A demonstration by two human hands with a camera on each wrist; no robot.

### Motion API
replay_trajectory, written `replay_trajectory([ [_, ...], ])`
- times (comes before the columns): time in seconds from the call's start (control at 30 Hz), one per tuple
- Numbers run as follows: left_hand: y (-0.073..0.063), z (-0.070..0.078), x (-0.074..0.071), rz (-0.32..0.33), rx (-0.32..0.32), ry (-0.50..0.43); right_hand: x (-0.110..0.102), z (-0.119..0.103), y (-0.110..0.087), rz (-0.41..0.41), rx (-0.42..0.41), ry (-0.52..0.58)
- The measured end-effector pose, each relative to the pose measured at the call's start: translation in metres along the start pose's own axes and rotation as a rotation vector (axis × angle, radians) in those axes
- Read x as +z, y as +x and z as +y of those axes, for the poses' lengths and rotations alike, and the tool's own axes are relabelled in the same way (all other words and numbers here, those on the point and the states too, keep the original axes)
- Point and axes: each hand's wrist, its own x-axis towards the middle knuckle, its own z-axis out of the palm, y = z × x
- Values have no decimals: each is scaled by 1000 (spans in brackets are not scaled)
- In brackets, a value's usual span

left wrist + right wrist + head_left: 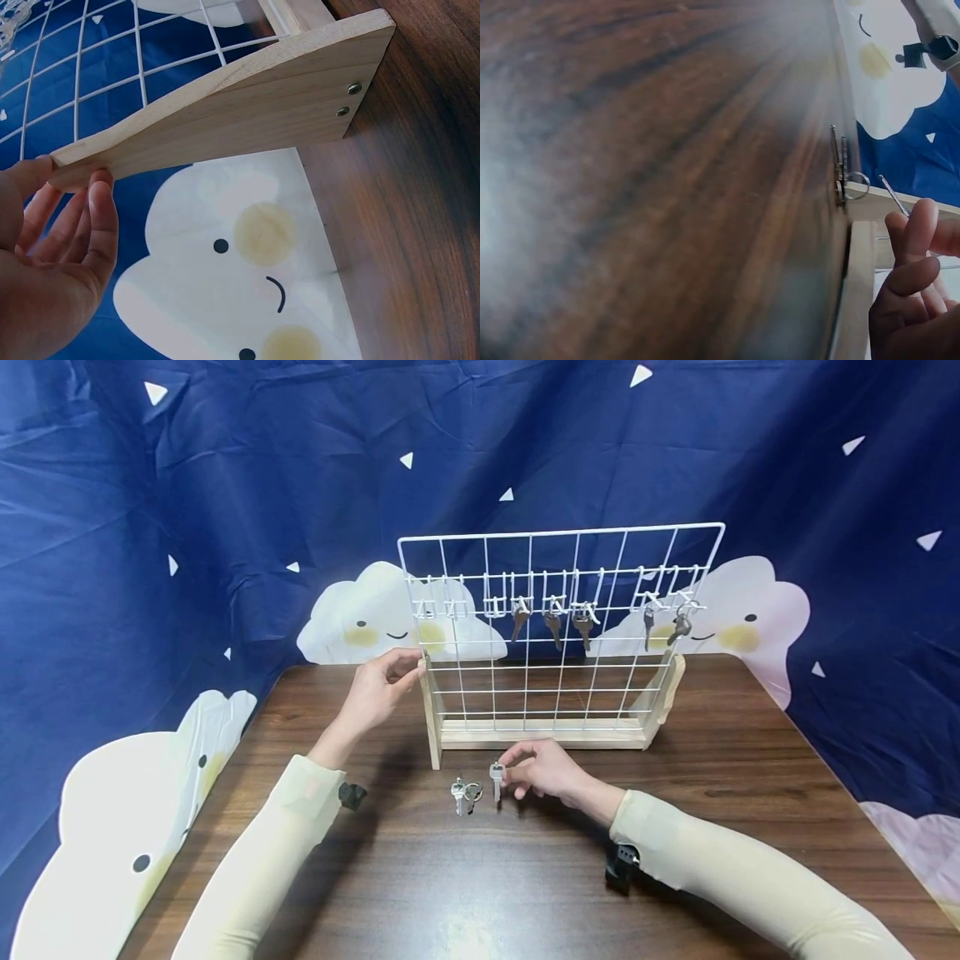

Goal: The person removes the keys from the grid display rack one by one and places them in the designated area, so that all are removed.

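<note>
My left hand point(381, 689) grips the upper end of the left wooden side panel point(225, 112) of a white wire grid rack point(562, 532); thumb and fingers lie on either side of the wood in the left wrist view. In front of the rack's wooden base, my right hand point(551, 768) pinches a silver key point(497, 772) between thumb and fingers, its blade pointing down. The key's shaft point(892, 193) sticks out past the fingertips in the right wrist view. Just left of it, more silver keys point(459, 797) with a ring point(473, 792) lie on the table.
Several darker keys point(553, 628) hang from white hooks along the rack's middle. More hooks point(453, 607) at its left carry nothing. The rack stands on a dark wooden table point(420, 877), with a blue cloth point(225, 460) printed with clouds behind.
</note>
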Motion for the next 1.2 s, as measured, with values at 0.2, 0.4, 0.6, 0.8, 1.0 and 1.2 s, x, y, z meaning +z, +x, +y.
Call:
replay_trajectory([
  [0.2,0,0,0,1,4,19,2,9,2,-22,28,-18],
  [0.4,0,-1,0,0,-2,10,4,15,4,-26,35,-24],
  [0.6,0,0,0,1,2,1,5,18,4,-30,40,-46],
  [0.8,0,0,0,0,5,3,6,20,4,-15,43,-82],
  [1.0,0,2,0,0,0,4,5,21,6,8,44,-141],
  [1.2,0,3,0,-3,0,5,4,20,6,24,47,-172],
])
